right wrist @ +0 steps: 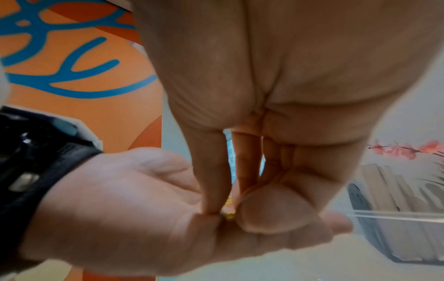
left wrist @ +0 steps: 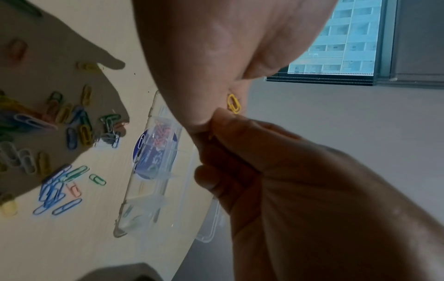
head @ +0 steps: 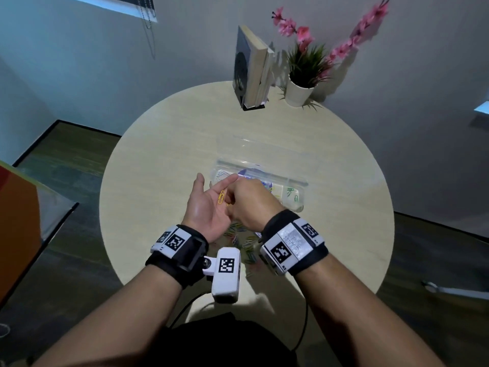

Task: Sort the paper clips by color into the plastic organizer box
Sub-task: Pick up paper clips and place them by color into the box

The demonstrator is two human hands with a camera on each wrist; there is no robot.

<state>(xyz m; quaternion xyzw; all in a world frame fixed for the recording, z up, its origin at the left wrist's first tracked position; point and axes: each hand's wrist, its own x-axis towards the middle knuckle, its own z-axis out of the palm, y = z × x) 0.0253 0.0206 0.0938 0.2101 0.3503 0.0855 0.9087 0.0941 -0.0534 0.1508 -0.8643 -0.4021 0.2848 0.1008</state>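
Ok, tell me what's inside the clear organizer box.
In the organizer box, green clips fill the right end compartment, whitish clips the left end, pink clips another. The right hand covers the middle in the head view.

Yellow paper clip (head: 221,197) sits on an upturned palm, apparently pinched, near clear organizer box (head: 296,193).

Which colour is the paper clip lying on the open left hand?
Yellow. The paper clip lies on the left hand; the head view shows it best.
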